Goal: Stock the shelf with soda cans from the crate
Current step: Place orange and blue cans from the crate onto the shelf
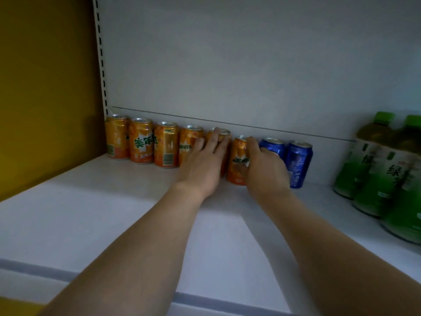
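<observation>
While the right hand (265,166) curls round the sixth orange can (238,164), thumb on its front and fingers over its top, that can stands upright on the white shelf (109,215), just at two o'clock from the middle of the view and slightly forward of the row. The left hand (205,164) lies with fingers nearly straight over the fifth orange can (224,135), touching its top and side. At nine o'clock from it four more orange cans (142,143) line the back wall, at three o'clock two blue cans (298,164) stand just beside the right hand, and green bottles (382,169) farther right.
</observation>
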Tool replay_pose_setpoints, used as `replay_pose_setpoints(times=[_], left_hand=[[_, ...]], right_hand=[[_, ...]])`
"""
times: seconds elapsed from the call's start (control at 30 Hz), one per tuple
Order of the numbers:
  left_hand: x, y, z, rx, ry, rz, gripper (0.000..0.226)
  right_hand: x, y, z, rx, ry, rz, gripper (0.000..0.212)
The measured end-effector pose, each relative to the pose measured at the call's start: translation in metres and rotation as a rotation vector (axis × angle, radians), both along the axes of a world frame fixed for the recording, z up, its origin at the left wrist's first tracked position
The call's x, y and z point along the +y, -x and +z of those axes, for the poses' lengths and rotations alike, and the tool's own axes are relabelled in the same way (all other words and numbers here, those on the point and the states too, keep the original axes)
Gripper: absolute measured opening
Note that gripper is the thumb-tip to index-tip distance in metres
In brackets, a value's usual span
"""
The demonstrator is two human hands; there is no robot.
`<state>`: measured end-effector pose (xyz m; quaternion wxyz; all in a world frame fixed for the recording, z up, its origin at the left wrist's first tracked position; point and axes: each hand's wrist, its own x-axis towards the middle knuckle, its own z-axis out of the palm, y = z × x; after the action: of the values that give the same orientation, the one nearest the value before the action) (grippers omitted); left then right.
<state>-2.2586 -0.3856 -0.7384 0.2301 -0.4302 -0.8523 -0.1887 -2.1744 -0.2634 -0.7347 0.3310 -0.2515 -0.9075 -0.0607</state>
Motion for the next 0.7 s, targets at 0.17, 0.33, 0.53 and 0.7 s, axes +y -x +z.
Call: replay_pose_setpoints(times=[0.17, 0.33, 0.53, 0.7], left_hand=[[0.001, 0.007, -0.006, -0.061, -0.048, -0.066, 0.081], [0.002, 0.006, -0.006, -0.059, -0.044, -0.060, 0.080], [-0.001, 0.004, -0.007, -0.062, 0.021, -0.050, 0.064], [-0.001, 0.004, -0.006, -0.020, -0.018, -0.028, 0.047]], right_hand=[[0.008, 0.014, -0.004, 0.009, -0.006, -0.007, 0.057], [0.012, 0.016, -0.011, 0.044, 0.060, 0.048, 0.076], [0.012, 0.009, -0.012, 0.048, 0.068, 0.074, 0.081], [0.012, 0.001, -0.008, 0.078, 0.055, 0.033, 0.069]])
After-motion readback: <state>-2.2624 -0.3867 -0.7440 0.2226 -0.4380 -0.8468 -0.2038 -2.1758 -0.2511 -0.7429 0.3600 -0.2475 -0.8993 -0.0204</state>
